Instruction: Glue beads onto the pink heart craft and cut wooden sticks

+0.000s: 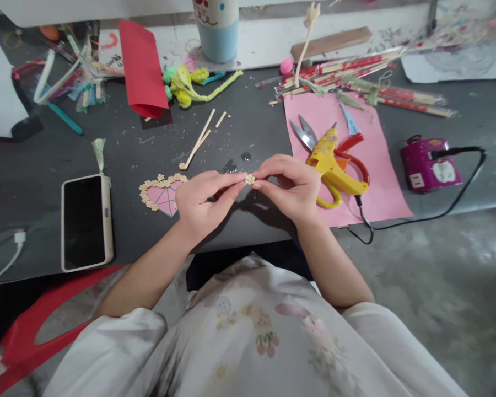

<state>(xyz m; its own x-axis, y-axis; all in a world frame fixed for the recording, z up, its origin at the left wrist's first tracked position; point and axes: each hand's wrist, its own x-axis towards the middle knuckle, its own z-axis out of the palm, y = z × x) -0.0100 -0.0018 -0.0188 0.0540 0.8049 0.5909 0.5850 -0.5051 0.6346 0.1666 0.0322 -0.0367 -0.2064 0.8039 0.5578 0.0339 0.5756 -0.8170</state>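
Note:
Between my two hands is a small flower-shaped cluster of pale wooden discs (249,179). My left hand (209,198) pinches its left side with thumb and forefinger. On the other side my right hand (291,184) pinches it the same way. Left of my left hand lies a pink paper heart (161,197) with dark lines, its upper edge bordered by similar wooden discs; my hand hides part of it. A few thin wooden sticks (200,138) lie beyond my hands, near glossy clear blobs (230,166) on the dark table.
A yellow glue gun (334,165) and scissors (303,134) rest on pink paper (386,182) at right, its cord reaching a purple box (430,165). A phone (85,220) lies left. Behind stand a red paper packet (143,66), a blue-white cup (219,36) and bundled chopsticks (339,66).

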